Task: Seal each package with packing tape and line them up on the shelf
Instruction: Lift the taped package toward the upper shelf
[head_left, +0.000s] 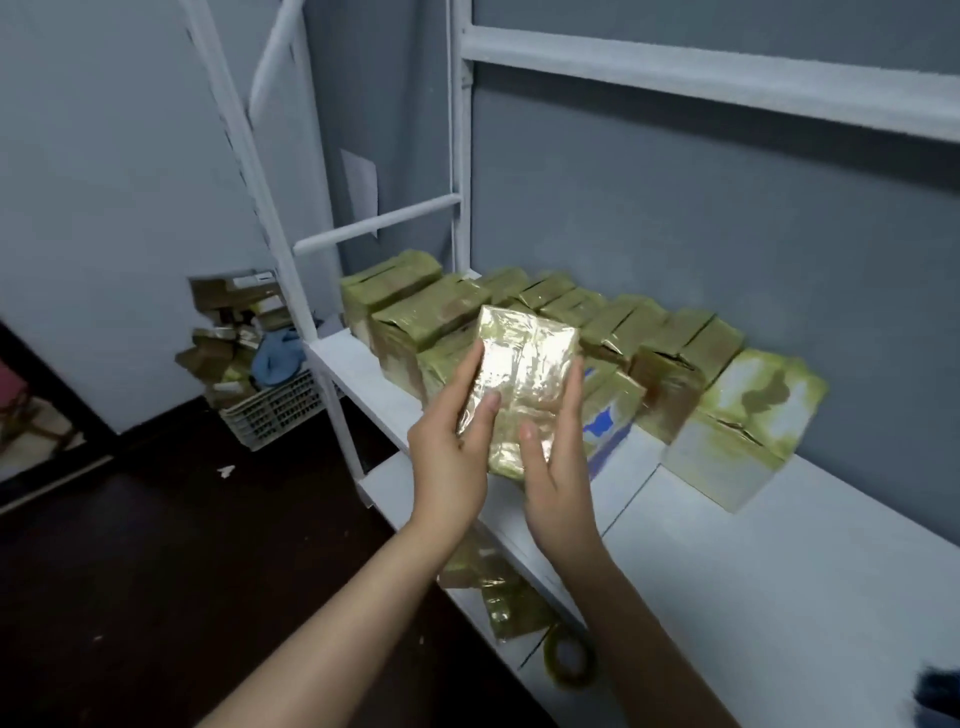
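Note:
I hold a shiny, tape-wrapped greenish package (524, 379) upright in front of the white shelf (753, 561). My left hand (457, 447) grips its left edge, thumb on the front face. My right hand (558, 467) grips its right edge, thumb also on the front. Behind it a row of several similar green packages (670, 343) stands lined up along the shelf, running from far left toward the right. A roll of packing tape (569, 660) lies on the lower shelf level beneath my right forearm.
More wrapped packages (498, 597) lie on the lower shelf. A grey plastic crate (275, 410) with boxes and a blue cloth stands on the dark floor at the left. White shelf posts (460, 156) rise behind. The shelf's right part is bare white board.

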